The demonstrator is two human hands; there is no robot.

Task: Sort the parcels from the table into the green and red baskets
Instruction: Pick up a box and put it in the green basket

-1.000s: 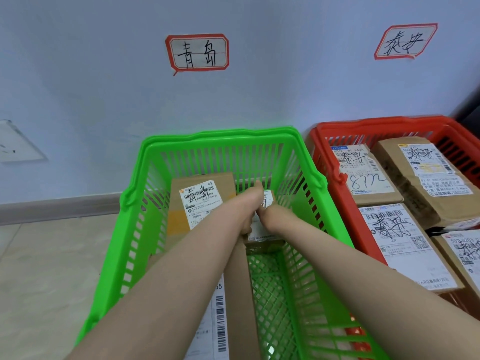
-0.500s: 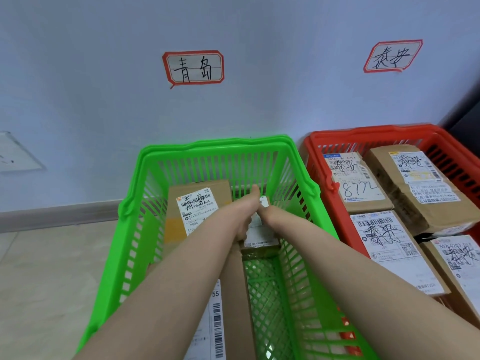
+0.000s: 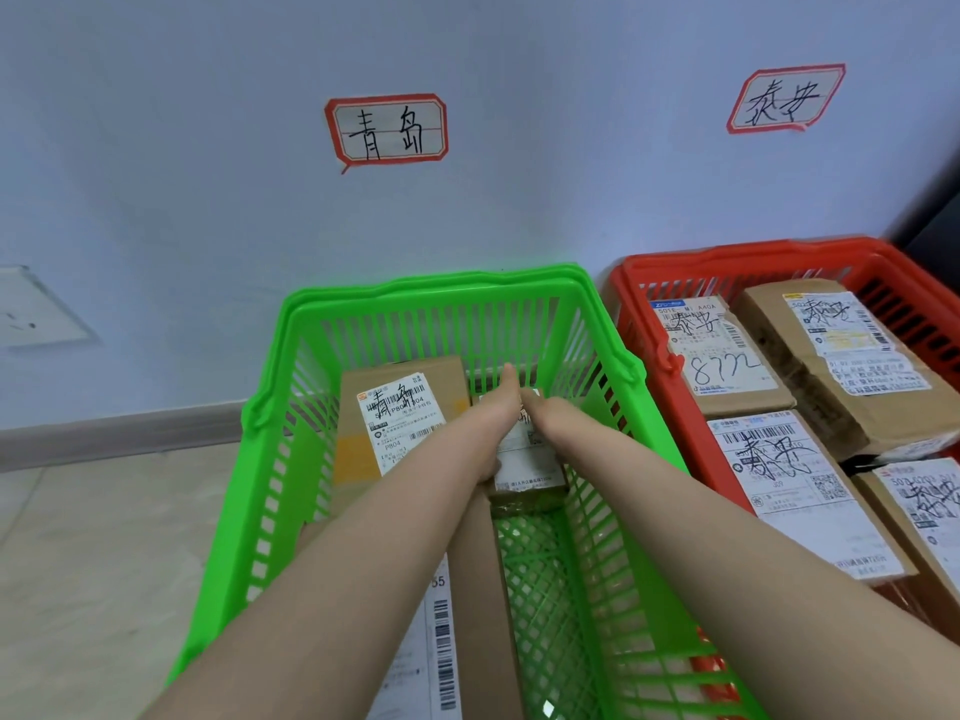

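The green basket (image 3: 431, 285) stands on the floor in front of me, the red basket (image 3: 748, 252) right beside it. Both my arms reach into the green one. My left hand (image 3: 496, 413) grips the left side of a small brown parcel (image 3: 527, 467) with a white label, and my right hand (image 3: 545, 410) holds its right far edge. The parcel sits low at the basket's back, next to a labelled box (image 3: 400, 407). A long flat parcel (image 3: 480, 589) lies under my left forearm.
Several labelled cardboard parcels (image 3: 727, 356) fill the red basket. Two handwritten signs (image 3: 387, 128) hang on the wall, one above each basket. Tiled floor (image 3: 104, 563) lies to the left of the green basket. A dark object (image 3: 935, 236) stands at the far right.
My view has tilted up a little, so the baskets sit lower in frame. Both hands stay on the small parcel, which has sunk slightly deeper into the green basket.
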